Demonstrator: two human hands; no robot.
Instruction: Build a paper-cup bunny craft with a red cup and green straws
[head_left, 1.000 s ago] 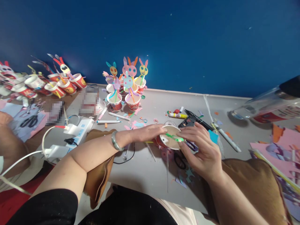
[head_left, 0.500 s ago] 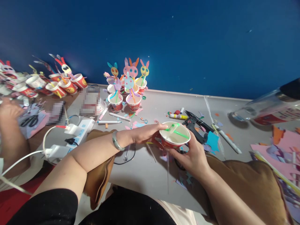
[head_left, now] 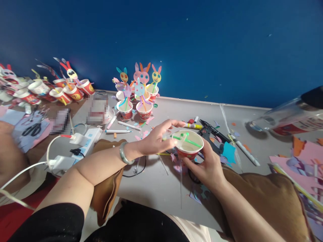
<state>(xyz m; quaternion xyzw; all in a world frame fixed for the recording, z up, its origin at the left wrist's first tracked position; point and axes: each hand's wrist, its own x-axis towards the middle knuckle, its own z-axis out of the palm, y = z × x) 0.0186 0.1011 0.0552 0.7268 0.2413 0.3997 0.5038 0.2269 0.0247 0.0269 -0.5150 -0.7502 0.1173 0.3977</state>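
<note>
My right hand (head_left: 210,164) is wrapped round the right side of a red and white paper cup (head_left: 188,154) and holds it upright above the table. Inside the cup mouth lies a bright green straw (head_left: 190,140), bent across, with a clear strip that looks like tape over it near the left rim. At the cup's left side is my left hand (head_left: 161,137), its fingers stretched and apart. The thumb tip is close to the rim by the clear strip; whether it touches I cannot tell. A jade-coloured bangle (head_left: 123,153) circles the left wrist.
Paper cups with rabbit-faced straws (head_left: 144,111) stand by the blue wall. A power strip (head_left: 87,144), a black toy gun (head_left: 210,136), a yellow marker (head_left: 193,126), a clear bottle (head_left: 285,114) and paper scraps surround the hands. Another person's arm (head_left: 11,154) is at left.
My left hand has let go of the cup's side and its fingers have lifted and spread. The right hand still holds the cup. The other person's hand at left has drawn down.
</note>
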